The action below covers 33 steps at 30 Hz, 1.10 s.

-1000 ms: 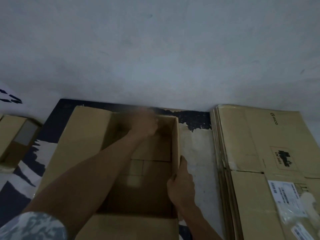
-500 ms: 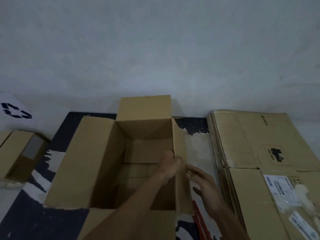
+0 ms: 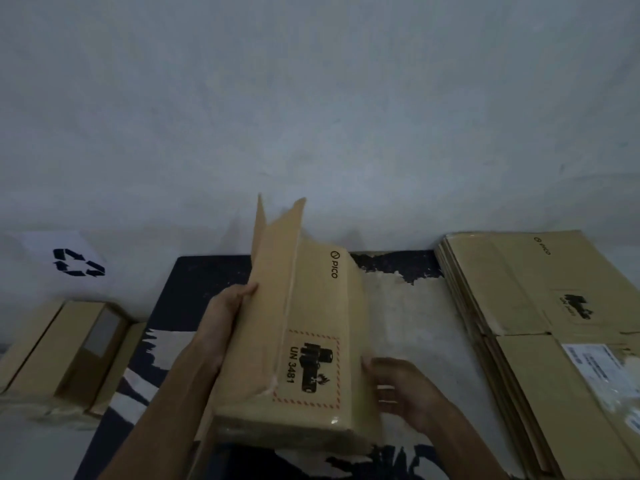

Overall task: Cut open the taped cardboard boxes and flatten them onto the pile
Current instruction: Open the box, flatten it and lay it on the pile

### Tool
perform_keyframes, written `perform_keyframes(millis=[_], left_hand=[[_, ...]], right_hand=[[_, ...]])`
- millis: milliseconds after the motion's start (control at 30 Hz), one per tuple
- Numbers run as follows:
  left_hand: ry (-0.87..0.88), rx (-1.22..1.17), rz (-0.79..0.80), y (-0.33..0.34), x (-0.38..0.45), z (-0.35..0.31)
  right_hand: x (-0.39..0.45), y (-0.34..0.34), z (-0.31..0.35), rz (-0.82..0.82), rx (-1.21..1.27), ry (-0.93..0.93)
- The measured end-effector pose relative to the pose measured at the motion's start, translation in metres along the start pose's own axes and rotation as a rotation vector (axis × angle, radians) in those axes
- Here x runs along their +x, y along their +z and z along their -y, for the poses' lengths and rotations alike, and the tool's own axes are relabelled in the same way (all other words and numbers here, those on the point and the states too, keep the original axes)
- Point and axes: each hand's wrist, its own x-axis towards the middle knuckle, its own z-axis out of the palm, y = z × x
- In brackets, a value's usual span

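Left hand [image 3: 227,318] now grips the left edge of the brown cardboard box printed with a UN 3481 label [image 3: 304,337], fingers curled round the raised panel, while half a second ago it reached down inside the box, which then stood open and square. Since then the box has been folded nearly flat and tipped up on its lower edge, its loose flaps pointing up toward the pale grey wall [image 3: 311,116]. That suggests the tape is already cut and this box is collapsed, so what remains is likely to carry it over to the pile. Right hand [image 3: 405,389] lies at the box's lower right edge with fingers spread and relaxed, touching or steadying the cardboard rather than clasping it; earlier it hovered just beside the right wall. Both forearms reach forward from the bottom of the head view. On the right lies the stack of flattened brown cardboard boxes [image 3: 540,306], near the held box but apart from it. A smaller brown carton [image 3: 59,351] sits at the far left on the dark, worn surface [image 3: 194,282].
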Motion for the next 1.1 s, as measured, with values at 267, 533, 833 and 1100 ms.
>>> perform_keyframes(millis=[267, 533, 833, 1100], left_hand=[[0.103, -0.069, 0.043, -0.035, -0.009, 0.020], [0.070, -0.080, -0.059, -0.049, -0.004, 0.034], [-0.069, -0.028, -0.002, -0.061, 0.005, 0.038], [-0.053, -0.021, -0.048, -0.067, 0.019, 0.036]], right_hand=[[-0.077, 0.019, 0.069, -0.039, 0.021, -0.482], [-0.045, 0.142, 0.055, -0.311, -0.580, -0.561], [-0.038, 0.174, 0.058, -0.412, -1.028, -0.582], [-0.055, 0.116, 0.058, -0.288, -1.236, -0.218]])
